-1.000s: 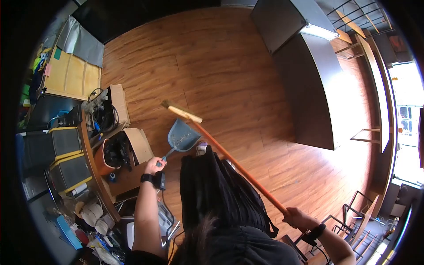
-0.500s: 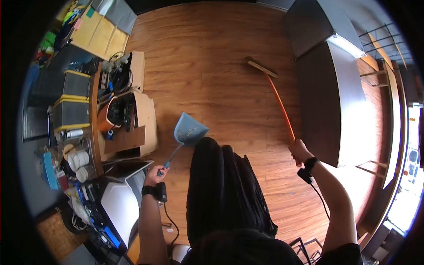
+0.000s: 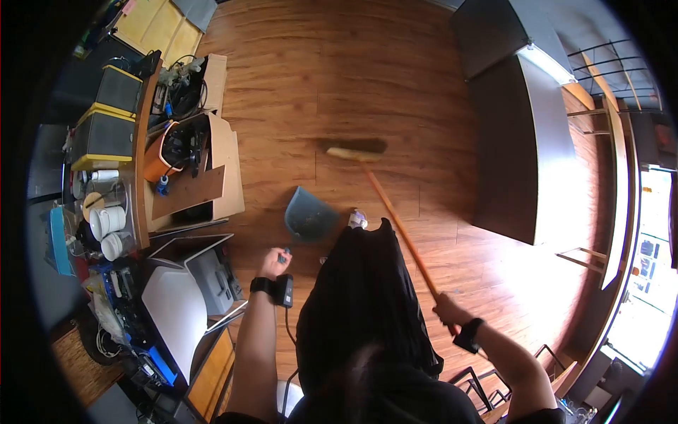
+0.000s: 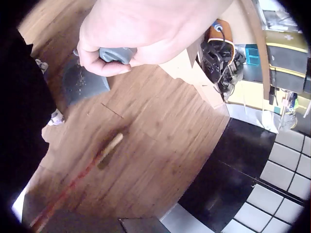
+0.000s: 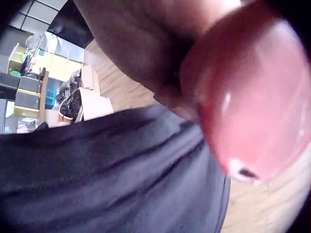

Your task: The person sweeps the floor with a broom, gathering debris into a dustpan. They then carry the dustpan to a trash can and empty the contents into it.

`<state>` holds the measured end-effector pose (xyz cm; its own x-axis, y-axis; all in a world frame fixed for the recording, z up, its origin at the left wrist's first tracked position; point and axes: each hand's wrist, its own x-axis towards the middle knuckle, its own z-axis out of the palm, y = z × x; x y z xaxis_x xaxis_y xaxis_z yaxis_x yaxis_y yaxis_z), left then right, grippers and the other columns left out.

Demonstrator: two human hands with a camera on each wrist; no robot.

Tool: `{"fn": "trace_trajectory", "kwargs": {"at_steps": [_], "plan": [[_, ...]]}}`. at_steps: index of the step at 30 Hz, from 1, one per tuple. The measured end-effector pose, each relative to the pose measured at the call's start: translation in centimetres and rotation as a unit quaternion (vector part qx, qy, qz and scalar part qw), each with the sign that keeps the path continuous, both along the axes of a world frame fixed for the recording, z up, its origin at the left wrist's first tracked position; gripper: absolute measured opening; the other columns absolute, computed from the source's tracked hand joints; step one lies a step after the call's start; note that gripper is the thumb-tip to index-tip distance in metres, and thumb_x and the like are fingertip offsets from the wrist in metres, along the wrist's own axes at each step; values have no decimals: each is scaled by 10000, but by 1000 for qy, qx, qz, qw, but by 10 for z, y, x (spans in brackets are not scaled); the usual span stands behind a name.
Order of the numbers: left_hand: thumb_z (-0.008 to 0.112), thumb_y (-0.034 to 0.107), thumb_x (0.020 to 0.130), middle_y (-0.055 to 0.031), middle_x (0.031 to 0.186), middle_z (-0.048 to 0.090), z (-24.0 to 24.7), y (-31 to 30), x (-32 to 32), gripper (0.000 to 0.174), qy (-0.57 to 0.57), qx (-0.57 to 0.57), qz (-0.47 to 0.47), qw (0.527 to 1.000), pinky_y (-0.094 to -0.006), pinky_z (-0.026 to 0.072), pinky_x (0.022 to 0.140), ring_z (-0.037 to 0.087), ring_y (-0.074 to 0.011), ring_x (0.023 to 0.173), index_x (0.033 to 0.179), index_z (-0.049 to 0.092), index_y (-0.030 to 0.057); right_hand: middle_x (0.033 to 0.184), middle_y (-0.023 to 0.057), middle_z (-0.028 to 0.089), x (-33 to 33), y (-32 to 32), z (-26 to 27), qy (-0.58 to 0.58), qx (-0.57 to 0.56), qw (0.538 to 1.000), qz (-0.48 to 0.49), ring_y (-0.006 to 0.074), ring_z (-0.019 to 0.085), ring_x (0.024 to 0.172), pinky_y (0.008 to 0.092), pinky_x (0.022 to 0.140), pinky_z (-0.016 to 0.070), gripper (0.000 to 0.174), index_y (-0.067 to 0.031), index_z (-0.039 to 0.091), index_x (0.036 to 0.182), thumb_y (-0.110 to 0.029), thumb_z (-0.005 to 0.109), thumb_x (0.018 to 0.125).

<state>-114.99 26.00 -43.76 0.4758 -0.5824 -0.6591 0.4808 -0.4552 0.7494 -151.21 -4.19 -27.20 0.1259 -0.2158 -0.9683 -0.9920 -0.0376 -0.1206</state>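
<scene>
My left hand grips the handle of a blue-grey dustpan, which lies by the feet. In the left wrist view, the fingers curl round the grey handle end, and bits of debris show in the pan. My right hand holds a long orange broom handle. Ahead of the dustpan and a little to its right, the broom head is at the floor, blurred. Close up in the right wrist view is the rounded red end of the broom handle, beside the hand.
Wood floor spreads ahead. On the left stand open cardboard boxes with cables, a shelf with white tubs and a white chair. A dark cabinet is on the right. A shoe shows beside the dustpan.
The broom head went from over the dustpan out forward and right, then swung back left, nearer the pan. The left hand keeps hold of the dustpan, and the head view has shifted.
</scene>
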Motion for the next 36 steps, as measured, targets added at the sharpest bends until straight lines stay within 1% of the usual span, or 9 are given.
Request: {"fn": "trace_trajectory", "kwargs": {"at_steps": [1, 2, 11, 20, 24, 26, 29, 31, 36], "plan": [[512, 55, 662, -180, 676, 560, -49, 17, -1, 96, -59, 32, -59, 996, -249, 423, 460, 546, -178, 589, 664, 509, -41, 483, 77, 441, -9, 20, 11, 18, 27, 999, 18, 194, 488, 375, 321, 287, 390, 225, 2, 338, 802, -110, 512, 715], [559, 82, 628, -150, 611, 561, 70, -32, -5, 107, -348, 81, -99, 929, -265, 432, 463, 562, -212, 560, 642, 516, -14, 477, 73, 440, -5, 35, 38, 28, 49, 998, 8, 183, 481, 367, 309, 291, 386, 201, 4, 354, 761, -108, 513, 712], [532, 67, 668, -144, 665, 575, 12, 32, -26, 74, -390, 105, -115, 907, -261, 422, 472, 558, -200, 592, 649, 518, -4, 492, 20, 437, -58, 83, 165, 8, 63, 998, 18, 111, 427, 388, 254, 333, 344, 124, -39, 447, 701, -92, 557, 679], [420, -20, 712, -163, 795, 439, 67, 74, -58, 133, -110, 92, -98, 985, -226, 412, 523, 443, -180, 730, 822, 423, -94, 481, 31, 417, 43, 3, 78, -114, -127, 981, 91, 126, 434, 371, 272, 291, 343, 120, -26, 421, 681, -70, 530, 699], [451, -11, 708, -175, 823, 466, -8, 121, -85, 136, 130, -156, 286, 936, -216, 408, 518, 462, -174, 757, 818, 444, -90, 469, 92, 474, 146, -34, -4, -188, -160, 959, 137, 184, 482, 365, 309, 306, 382, 127, 31, 459, 676, -87, 505, 680], [477, -18, 694, -177, 800, 491, 28, 118, -85, 133, 180, -139, 255, 940, -216, 411, 513, 485, -172, 727, 812, 458, -76, 447, 102, 482, 192, -54, -61, -220, -122, 952, 172, 202, 492, 356, 316, 311, 393, 136, 25, 477, 605, -88, 490, 681], [488, -40, 681, -168, 697, 525, 18, 124, -95, 52, -162, 12, 100, 982, -220, 417, 508, 511, -170, 634, 728, 470, -56, 424, 116, 471, 250, -42, -68, -220, -143, 914, 308, 224, 492, 345, 322, 304, 390, 180, 19, 465, 536, -82, 479, 684], [512, -24, 677, -153, 652, 537, 11, 125, -100, 47, -345, 69, 75, 933, -239, 419, 482, 527, -174, 579, 673, 467, -36, 438, 129, 475, 262, -17, -50, -99, -71, 978, 168, 228, 498, 359, 330, 306, 390, 154, 23, 463, 570, -72, 468, 691], [600, 108, 639, -138, 603, 540, 17, 119, -98, 127, -425, 87, 102, 895, -320, 431, 483, 538, -268, 550, 630, 490, 44, 481, 77, 515, 103, -2, -73, -54, -92, 944, 311, 189, 523, 428, 316, 364, 424, 220, -16, 501, 602, -181, 521, 748]]}}
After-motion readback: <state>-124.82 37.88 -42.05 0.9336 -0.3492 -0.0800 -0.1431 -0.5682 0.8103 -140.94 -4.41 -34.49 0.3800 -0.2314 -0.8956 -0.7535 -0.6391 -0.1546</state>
